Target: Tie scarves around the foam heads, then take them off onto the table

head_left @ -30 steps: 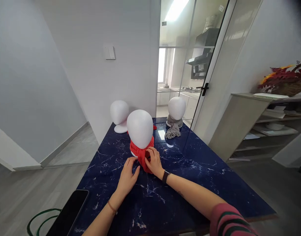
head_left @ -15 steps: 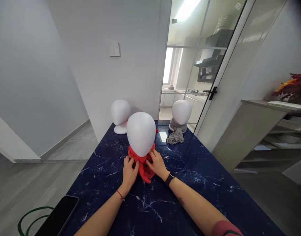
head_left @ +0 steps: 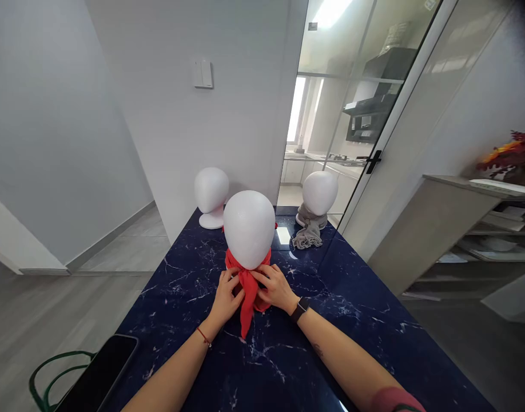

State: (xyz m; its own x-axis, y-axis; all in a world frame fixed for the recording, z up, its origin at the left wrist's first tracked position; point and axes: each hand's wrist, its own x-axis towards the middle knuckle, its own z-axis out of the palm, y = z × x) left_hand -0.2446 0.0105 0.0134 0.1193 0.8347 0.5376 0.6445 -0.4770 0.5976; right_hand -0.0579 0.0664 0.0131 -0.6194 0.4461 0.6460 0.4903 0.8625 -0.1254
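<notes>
Fingers curled narrow, our left hand [head_left: 225,297] and right hand [head_left: 279,288] are holding a red scarf [head_left: 246,312] wrapped below a white mannequin head [head_left: 249,229], between the left and right edges of the blue marbled table [head_left: 245,383].

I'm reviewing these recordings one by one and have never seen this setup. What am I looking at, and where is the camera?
No machine here: these are a person's own bare hands. Every picture comes from one camera worn on the head, looking forward and down. On the dark blue table stand three white mannequin heads. The front head has a red scarf around its base; the left hand and right hand both have fingers on it, though how firmly they grip is unclear. Behind, the left head is bare, and the right one wears a gray scarf.
</notes>
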